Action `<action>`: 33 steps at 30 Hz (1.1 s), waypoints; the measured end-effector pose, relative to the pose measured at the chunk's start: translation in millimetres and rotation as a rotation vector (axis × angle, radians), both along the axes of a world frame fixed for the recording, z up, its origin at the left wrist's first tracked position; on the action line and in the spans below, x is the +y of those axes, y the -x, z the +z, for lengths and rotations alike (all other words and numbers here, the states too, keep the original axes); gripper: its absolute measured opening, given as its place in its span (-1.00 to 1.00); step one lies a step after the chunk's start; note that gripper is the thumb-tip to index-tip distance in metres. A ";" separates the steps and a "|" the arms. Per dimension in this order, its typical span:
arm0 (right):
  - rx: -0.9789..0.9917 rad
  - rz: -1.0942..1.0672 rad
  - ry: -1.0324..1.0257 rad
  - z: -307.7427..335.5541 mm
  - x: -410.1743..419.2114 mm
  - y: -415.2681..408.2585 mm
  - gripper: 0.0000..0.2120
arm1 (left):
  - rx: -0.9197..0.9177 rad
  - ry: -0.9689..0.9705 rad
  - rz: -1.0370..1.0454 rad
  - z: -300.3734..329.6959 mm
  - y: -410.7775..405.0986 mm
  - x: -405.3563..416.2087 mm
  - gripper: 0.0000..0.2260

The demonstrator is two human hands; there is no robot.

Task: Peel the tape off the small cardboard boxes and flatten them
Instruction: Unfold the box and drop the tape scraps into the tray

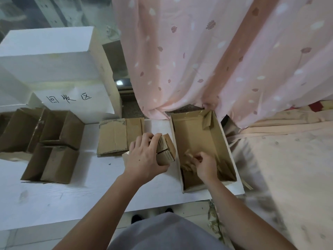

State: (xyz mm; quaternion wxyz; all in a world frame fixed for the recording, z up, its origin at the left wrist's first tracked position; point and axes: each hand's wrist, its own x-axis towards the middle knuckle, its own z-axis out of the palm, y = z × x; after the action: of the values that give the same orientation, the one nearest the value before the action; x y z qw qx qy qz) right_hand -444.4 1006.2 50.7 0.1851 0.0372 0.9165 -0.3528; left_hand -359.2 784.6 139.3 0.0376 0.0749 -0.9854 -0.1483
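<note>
My left hand (144,156) grips a small brown cardboard box (166,148) on the white table, just left of a large open cardboard box (221,141). My right hand (205,165) reaches down inside the large box, fingers pinched on a crumpled strip of tape (188,160) among tape scraps on its floor. A stack of flattened boxes (117,136) lies behind my left hand. Several small assembled boxes (52,147) stand grouped at the left.
A white box with handwritten characters (72,100) and a taller white box (48,51) stand at the back left. A pink curtain (216,60) hangs behind the table. A bed with pale bedding (288,168) lies to the right. The table edge (72,221) runs near my body.
</note>
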 end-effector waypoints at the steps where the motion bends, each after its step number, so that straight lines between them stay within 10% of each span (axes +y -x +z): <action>1: 0.002 0.000 -0.007 -1.6 2.3 0.9 -0.94 | -0.013 0.005 -0.003 -1.2 0.2 0.0 -0.09; 15: 0.093 0.716 0.084 78.4 -31.5 -5.1 0.06 | -0.114 -0.040 -0.103 -12.0 0.5 1.1 0.01; 26: 0.087 0.702 0.246 100.1 -34.0 -13.2 -0.20 | 0.024 -0.060 -0.032 19.1 -32.5 -35.4 -0.26; 33: 0.014 0.641 0.345 103.0 -43.7 -23.5 -0.23 | -0.060 -0.810 0.463 33.9 -58.1 -44.8 -0.27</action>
State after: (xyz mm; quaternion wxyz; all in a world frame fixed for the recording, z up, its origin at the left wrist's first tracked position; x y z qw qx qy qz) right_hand -420.9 962.4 153.7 0.2836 -0.2860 0.8100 -0.4263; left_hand -301.0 739.8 173.3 0.0091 0.3055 -0.8063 -0.5065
